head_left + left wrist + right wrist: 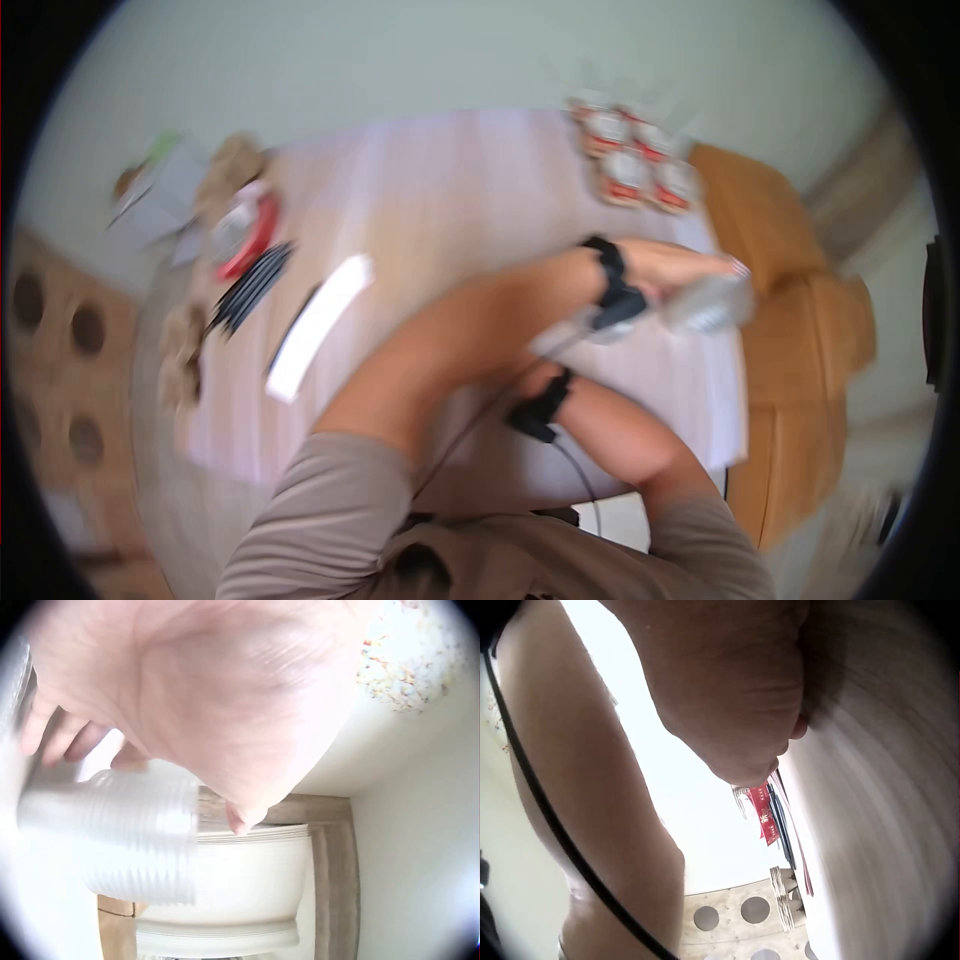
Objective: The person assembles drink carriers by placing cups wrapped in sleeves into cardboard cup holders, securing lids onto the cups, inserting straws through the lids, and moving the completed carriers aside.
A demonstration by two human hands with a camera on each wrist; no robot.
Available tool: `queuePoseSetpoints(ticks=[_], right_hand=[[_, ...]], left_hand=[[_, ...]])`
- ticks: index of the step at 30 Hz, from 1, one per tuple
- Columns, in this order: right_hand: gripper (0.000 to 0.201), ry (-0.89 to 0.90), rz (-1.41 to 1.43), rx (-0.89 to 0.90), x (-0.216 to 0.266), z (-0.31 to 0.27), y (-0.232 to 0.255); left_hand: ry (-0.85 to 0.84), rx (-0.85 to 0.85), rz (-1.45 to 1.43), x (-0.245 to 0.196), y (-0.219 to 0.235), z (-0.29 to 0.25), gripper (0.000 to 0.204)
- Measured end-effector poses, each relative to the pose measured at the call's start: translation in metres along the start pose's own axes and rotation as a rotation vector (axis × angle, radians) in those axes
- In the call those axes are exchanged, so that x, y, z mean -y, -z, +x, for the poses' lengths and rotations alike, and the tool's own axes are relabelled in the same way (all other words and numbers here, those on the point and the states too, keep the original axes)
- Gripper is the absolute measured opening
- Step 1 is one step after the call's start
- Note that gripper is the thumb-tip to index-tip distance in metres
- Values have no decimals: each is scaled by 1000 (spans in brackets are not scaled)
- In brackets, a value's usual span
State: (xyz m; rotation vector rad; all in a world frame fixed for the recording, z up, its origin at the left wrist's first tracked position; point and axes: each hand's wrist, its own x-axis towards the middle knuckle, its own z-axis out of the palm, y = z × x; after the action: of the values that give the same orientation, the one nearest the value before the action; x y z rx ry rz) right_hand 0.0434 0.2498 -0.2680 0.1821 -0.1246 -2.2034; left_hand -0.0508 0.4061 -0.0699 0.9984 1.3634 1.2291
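Observation:
My left hand (675, 266) reaches across to the right side of the table, beside a stack of clear ribbed plastic cups (708, 306). In the left wrist view the palm (217, 690) faces the camera, and the fingers (64, 739) stretch toward the cup stack (146, 836). The thumb stands apart from the rims. Another clear piece (610, 332) shows beside the left wrist. Under the left forearm, my right hand is largely hidden in the head view. In the right wrist view the right hand (727, 697) is low over the table, its fingers mostly hidden; I cannot tell what they hold.
Several red-and-white packs with clear tops (630, 155) stand at the back right. Black sticks (250, 288), a red ring-shaped item (262, 235) and a long white strip (318, 328) lie at the left. A tan sofa (790, 380) borders the right edge. Cables trail from both wrists.

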Motion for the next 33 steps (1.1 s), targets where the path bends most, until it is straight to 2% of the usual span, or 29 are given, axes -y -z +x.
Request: queuePoseSetpoints(ticks=[1, 3, 4, 6, 7, 8, 9, 10, 12, 13, 14, 17, 18, 20, 21, 23, 27, 29, 33], right_hand=[[56, 54, -391, -48, 3, -22, -14], [49, 231, -1174, -57, 6, -33, -47], [46, 370, -1563, -31, 10, -26, -68], [39, 757, -2319, 46, 19, -33, -99], [36, 1004, -2678, 92, 4, -20, -116], [16, 613, -2411, -264, 0, -24, -121], [26, 666, -2290, -208, -4, -22, -122], [28, 642, -2273, -229, -5, -21, -123], [31, 613, -2255, -248, -7, -23, -125], [32, 615, -2247, -259, -8, -22, -126], [33, 621, -2241, -271, -7, -22, -126], [35, 669, -2292, -257, -6, -22, -125], [35, 669, -2298, -247, -6, -22, -125], [36, 707, -2294, -259, -7, -22, -126], [36, 707, -2299, -253, -6, -22, -125], [37, 691, -2289, -259, -4, -22, -123], [36, 687, -2286, -257, -4, -24, -123], [36, 696, -2267, -242, -1, -24, -118], [35, 689, -2285, -245, 1, -25, -118]], left_hand=[[-112, -67, 54, 11, 11, -1, 100], [-51, -261, 462, -26, 18, -61, 90], [-24, -318, 453, -21, 26, -93, 90], [-424, -578, 760, -15, 26, -173, 83], [-368, -650, 634, -18, 26, -229, 79], [-308, -795, 721, -10, 34, -275, 78], [-248, -982, 764, 0, 38, -322, 72], [-161, -1136, 804, 5, 40, -376, 66], [140, -1455, 988, 20, 41, -480, 67], [459, -1491, 1224, 14, 42, -529, 77], [624, -1646, 1101, 25, 40, -577, 87], [1299, -1665, 959, 58, 47, -699, 114], [1298, -1675, 956, 58, 44, -717, 114], [1404, -1569, 696, 54, 39, -738, 124], [1401, -1576, 693, 54, 40, -744, 124], [1276, -1491, 601, 54, 40, -750, 125], [1230, -1527, 619, 64, 42, -753, 120], [1084, -1583, 623, 70, 42, -763, 102], [1032, -1672, 634, 65, 36, -764, 105]])
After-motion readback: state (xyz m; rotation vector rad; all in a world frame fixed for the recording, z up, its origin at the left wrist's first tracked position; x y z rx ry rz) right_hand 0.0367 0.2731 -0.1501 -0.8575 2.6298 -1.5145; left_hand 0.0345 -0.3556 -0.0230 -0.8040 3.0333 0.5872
